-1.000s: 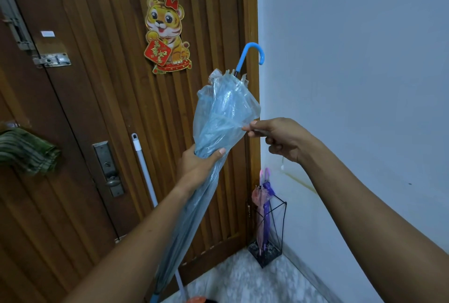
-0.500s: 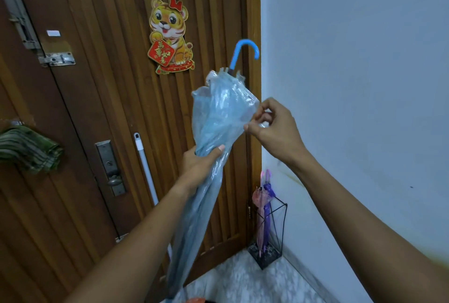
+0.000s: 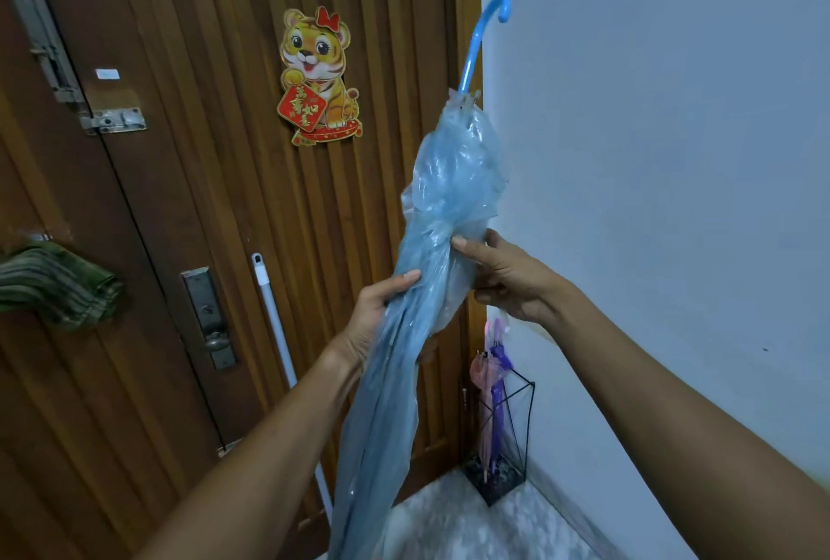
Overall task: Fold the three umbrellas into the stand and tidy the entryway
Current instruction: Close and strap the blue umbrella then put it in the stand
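Observation:
I hold a closed, translucent blue umbrella upright and tilted, its blue hook handle pointing up toward the wall corner. My left hand grips the gathered canopy at mid-length. My right hand wraps around the canopy just above it, thumb pressed on the bunched plastic. The upper canopy bulges loosely above my hands. The umbrella's tip runs out of view at the bottom. In the corner, a black wire stand holds a pink umbrella and a purple umbrella.
A brown wooden door with a tiger sticker and a metal lock plate fills the left. A white pole leans against it. A green striped cloth hangs at the far left. The pale wall is on the right.
My right hand left the canopy's edge and moved down to wrap around the bunched middle. The umbrella swung so its handle points higher and farther right.

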The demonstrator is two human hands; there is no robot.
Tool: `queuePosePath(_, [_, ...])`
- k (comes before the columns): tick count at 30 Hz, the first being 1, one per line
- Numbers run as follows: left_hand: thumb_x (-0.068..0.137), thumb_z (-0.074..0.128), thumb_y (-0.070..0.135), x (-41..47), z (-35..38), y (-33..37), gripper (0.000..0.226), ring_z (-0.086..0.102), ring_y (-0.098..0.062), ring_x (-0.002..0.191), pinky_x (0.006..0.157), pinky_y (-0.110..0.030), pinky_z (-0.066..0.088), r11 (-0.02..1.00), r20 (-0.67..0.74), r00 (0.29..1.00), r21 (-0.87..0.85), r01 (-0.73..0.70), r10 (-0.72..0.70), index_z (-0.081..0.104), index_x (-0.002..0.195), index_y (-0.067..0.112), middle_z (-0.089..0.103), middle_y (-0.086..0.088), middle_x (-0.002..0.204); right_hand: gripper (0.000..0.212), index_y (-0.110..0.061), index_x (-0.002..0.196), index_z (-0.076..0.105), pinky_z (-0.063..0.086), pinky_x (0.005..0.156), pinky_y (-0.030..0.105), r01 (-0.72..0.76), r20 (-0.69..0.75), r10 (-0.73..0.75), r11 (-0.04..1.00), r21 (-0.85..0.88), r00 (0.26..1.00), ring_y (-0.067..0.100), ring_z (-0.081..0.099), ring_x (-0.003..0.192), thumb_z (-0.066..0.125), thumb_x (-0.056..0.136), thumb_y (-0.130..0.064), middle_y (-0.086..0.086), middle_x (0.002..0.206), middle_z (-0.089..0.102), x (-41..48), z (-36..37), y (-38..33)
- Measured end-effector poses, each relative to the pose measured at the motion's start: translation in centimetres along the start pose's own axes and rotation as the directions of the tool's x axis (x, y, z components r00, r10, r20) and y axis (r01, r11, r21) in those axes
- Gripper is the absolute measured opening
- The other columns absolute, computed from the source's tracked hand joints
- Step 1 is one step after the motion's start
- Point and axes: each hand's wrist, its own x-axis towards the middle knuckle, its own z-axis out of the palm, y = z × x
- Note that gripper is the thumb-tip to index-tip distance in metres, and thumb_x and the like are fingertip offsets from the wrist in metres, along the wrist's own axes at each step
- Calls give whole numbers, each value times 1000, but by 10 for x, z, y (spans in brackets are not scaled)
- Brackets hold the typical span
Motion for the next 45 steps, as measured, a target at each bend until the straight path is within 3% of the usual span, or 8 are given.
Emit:
queuePosePath(4, [82,69,43,-3,2,-2,44,64,-27,51,51,-32,55,995,70,993,-6,100,-99,68,100,2,67,-14,74,35,-13,112,66,36,41,19,61,84,-68,994,86,994,14,55,59,77,85,-33,2,85,70,0,3,1])
queuePosePath(7, [96,49,51,-4,-2,3,55,69,-35,76,76,-45,57,979,17,992,162,120,-124,69,117,5,69,-20,96,45,-4,125,65,61,82,39,169,25,-171,983,67,985,30,73,101,78,87,-24,11,115,74,0,5,-3])
queuePosePath(14, [76,81,44,8,-9,-23,67,69,-20,111,97,-47,55,773,-269,934,634,-12,235,52,135,29,69,0,125,50,-24,113,72,60,89,43,152,-390,-255,949,-277,885,15,76,93,88,67,-34,-6,103,78,5,14,25])
queuePosePath(19, [49,96,35,27,-3,-46,88,64,-2,95,71,-12,48,492,-405,716,865,99,568,51,123,26,67,13,107,50,-21,113,73,60,93,42,131,-234,-198,953,-274,952,12,76,94,92,68,-25,-5,104,78,11,25,26])
queuePosePath(29, [65,82,15,25,-28,-28,32,68,-15,72,51,-20,48,585,-597,551,779,225,583,68,93,12,71,-1,83,56,-18,100,56,45,58,28,-93,-254,-286,475,-875,924,10,58,73,79,74,-62,-5,88,62,-13,26,-5])
queuePosePath(34, [63,73,8,19,-36,-21,15,67,-20,65,54,-27,47,704,-634,606,691,163,481,65,75,11,67,-2,70,61,-20,103,50,42,57,25,20,-266,-434,551,-834,861,10,58,76,88,68,-52,-8,88,58,-16,22,-11])
queuePosePath(39, [54,60,2,1,-18,-6,30,61,-23,62,57,-29,50,807,-416,869,590,34,268,62,84,7,61,-8,68,61,-22,115,61,36,58,19,69,-286,-326,759,-647,901,8,52,74,86,70,-54,-11,80,52,-11,0,-1])
queuePosePath(45, [47,61,5,-6,-9,0,35,66,-25,54,53,-28,55,933,-101,982,308,186,-162,68,81,-1,67,-14,67,48,-23,127,66,22,44,21,111,64,-99,967,-229,993,8,26,47,77,85,-44,3,91,56,-8,-8,9])
